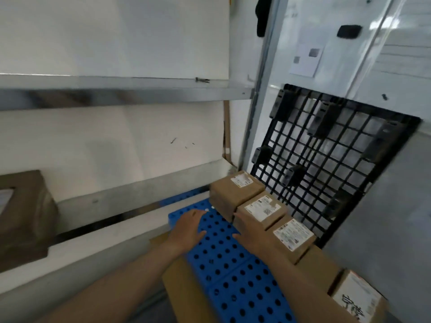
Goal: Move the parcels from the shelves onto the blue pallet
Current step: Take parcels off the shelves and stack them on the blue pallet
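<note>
The blue pallet point(233, 271), perforated with round holes, lies on the floor in front of the shelves. Along its right edge stand three brown labelled parcels in a row: a far one point(235, 190), a middle one point(261, 212) and a near one point(291, 238). Another box point(356, 297) with black writing sits at the lower right. My left hand point(187, 229) hovers with straight fingers over the pallet's bare surface. My right hand point(250, 234) lies with straight fingers against the left side of the middle parcel. A brown parcel point(25, 215) stands on the shelf at the left.
Metal shelves point(116, 89) with white boards fill the left. A black grid pallet point(326, 159) leans upright against the wall behind the parcels. Flat cardboard point(179, 283) lies beside the blue pallet. A whiteboard with papers hangs at the upper right.
</note>
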A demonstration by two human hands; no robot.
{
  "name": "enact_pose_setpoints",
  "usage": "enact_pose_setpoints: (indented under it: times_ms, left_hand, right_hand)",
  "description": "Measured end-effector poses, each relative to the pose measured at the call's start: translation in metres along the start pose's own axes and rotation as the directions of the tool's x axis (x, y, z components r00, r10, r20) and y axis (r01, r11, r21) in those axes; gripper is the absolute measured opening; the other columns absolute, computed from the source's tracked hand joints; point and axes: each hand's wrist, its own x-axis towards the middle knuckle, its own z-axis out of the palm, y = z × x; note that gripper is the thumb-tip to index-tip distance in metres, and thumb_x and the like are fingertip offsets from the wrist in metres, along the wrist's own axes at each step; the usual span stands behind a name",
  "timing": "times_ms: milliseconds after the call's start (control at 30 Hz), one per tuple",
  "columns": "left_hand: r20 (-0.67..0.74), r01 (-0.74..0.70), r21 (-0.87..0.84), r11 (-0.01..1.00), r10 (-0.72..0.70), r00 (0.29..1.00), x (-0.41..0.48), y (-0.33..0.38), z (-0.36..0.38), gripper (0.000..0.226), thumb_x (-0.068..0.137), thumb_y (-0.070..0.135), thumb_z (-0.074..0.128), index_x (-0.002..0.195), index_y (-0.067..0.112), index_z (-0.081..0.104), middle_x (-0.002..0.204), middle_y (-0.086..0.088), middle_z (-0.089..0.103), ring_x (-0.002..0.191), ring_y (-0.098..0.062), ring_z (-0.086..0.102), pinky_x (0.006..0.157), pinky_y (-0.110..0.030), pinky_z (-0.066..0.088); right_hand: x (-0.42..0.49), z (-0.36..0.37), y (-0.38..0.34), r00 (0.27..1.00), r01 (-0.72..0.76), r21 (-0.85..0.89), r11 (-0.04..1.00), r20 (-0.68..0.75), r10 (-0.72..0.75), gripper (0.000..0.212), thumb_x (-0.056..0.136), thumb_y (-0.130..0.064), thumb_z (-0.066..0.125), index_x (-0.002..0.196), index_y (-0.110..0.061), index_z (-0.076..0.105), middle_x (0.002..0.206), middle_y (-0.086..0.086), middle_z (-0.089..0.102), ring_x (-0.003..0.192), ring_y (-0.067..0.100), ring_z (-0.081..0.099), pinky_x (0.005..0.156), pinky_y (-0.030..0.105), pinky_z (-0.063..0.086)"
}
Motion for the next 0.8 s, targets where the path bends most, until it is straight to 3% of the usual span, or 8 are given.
enact_pose_setpoints:
  times_ms: [133,367,467,600,700,800]
  left_hand:
    - [-0.074,0.056,-0.033,0.998,-0.059,0.996,-0.034,-0.055,-0.046,0.055,0.09,0.019,0.057,0.14,0.015,0.035,0.144,-0.005,0.039,0.13,-0.019,0.037,0.109,-0.027,0.029]
    - [-0.23,0.142,0.007,0.99,-0.137,0.964,-0.107,-0.163,-0.144,0.053,0.092,0.023,0.054,0.141,0.014,0.035,0.146,-0.004,0.036,0.133,-0.02,0.034,0.109,-0.024,0.024]
    - [-0.277,0.214,-0.009,0.977,-0.208,0.938,-0.144,-0.208,-0.177,0.054,0.09,0.024,0.057,0.139,0.017,0.036,0.145,-0.004,0.039,0.131,-0.02,0.038,0.109,-0.027,0.028]
    - [-0.359,0.322,0.01,0.947,-0.297,0.885,-0.201,-0.262,-0.21,0.05,0.089,0.028,0.059,0.135,0.018,0.042,0.141,-0.004,0.045,0.13,-0.021,0.041,0.109,-0.031,0.031]
    - [-0.413,0.364,-0.035,0.931,-0.346,0.843,-0.245,-0.296,-0.235,0.049,0.089,0.022,0.059,0.134,0.018,0.042,0.136,-0.005,0.048,0.127,-0.022,0.044,0.102,-0.027,0.036]
    - [-0.475,0.438,-0.051,0.897,-0.408,0.78,-0.281,-0.321,-0.26,0.039,0.089,0.021,0.056,0.127,0.015,0.048,0.129,-0.008,0.053,0.119,-0.024,0.048,0.097,-0.029,0.038]
  right_hand:
    - [0.016,0.033,-0.071,0.996,0.091,-0.001,0.996,0.022,-0.091,0.06,0.09,-0.023,0.057,0.143,-0.021,0.028,0.149,0.001,0.03,0.137,0.017,0.028,0.111,0.026,0.024]
    - [0.025,0.097,-0.219,0.963,0.262,0.04,0.964,0.055,-0.264,0.056,0.09,-0.018,0.057,0.14,-0.014,0.033,0.144,0.004,0.037,0.132,0.017,0.035,0.105,0.017,0.024]
    - [0.023,0.134,-0.281,0.93,0.363,0.044,0.931,0.043,-0.365,0.053,0.087,-0.017,0.06,0.136,-0.014,0.039,0.14,0.004,0.042,0.128,0.015,0.039,0.101,0.01,0.021]
    - [0.018,0.184,-0.366,0.92,0.38,0.107,0.919,0.061,-0.388,0.053,0.085,-0.025,0.064,0.133,-0.023,0.041,0.14,-0.003,0.044,0.127,0.015,0.042,0.107,0.026,0.031]
    - [0.014,0.215,-0.419,0.881,0.452,0.114,0.885,0.098,-0.463,0.052,0.084,-0.026,0.065,0.131,-0.027,0.042,0.138,-0.003,0.048,0.124,0.014,0.046,0.101,0.024,0.034]
    - [0.014,0.237,-0.461,0.839,0.51,0.112,0.853,0.15,-0.522,0.055,0.085,-0.024,0.063,0.134,-0.029,0.039,0.143,-0.004,0.042,0.131,0.015,0.039,0.106,0.029,0.033]
